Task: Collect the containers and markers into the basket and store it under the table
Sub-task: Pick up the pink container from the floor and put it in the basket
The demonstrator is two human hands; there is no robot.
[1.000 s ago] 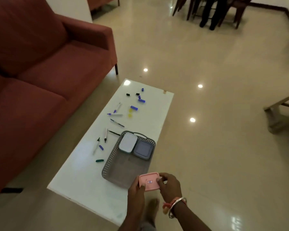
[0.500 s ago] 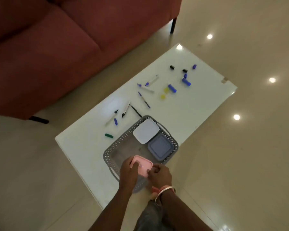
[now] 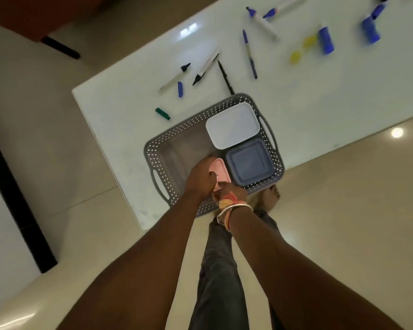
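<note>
A grey perforated basket (image 3: 153,148) stands at the near end of the white table (image 3: 119,110). In it lie a white container (image 3: 233,125) and a blue-grey container (image 3: 249,163). Both hands hold a pink container (image 3: 221,173) low inside the basket, next to the blue-grey one: my left hand (image 3: 199,179) covers its left side, my right hand (image 3: 230,190) grips its near edge. Several markers and caps lie loose on the table beyond the basket: a black-tipped marker (image 3: 205,67), a blue pen (image 3: 249,54), a green cap (image 3: 162,113).
Blue caps (image 3: 326,41) and yellow caps (image 3: 296,55) lie further along the table. A red sofa's corner (image 3: 34,15) and its black leg (image 3: 60,47) are at top left. My legs and bare foot (image 3: 271,195) stand on the glossy floor by the table's edge.
The pink container has moved from above the basket's near edge down into the basket beside the blue-grey container. The camera has tilted down and come closer.
</note>
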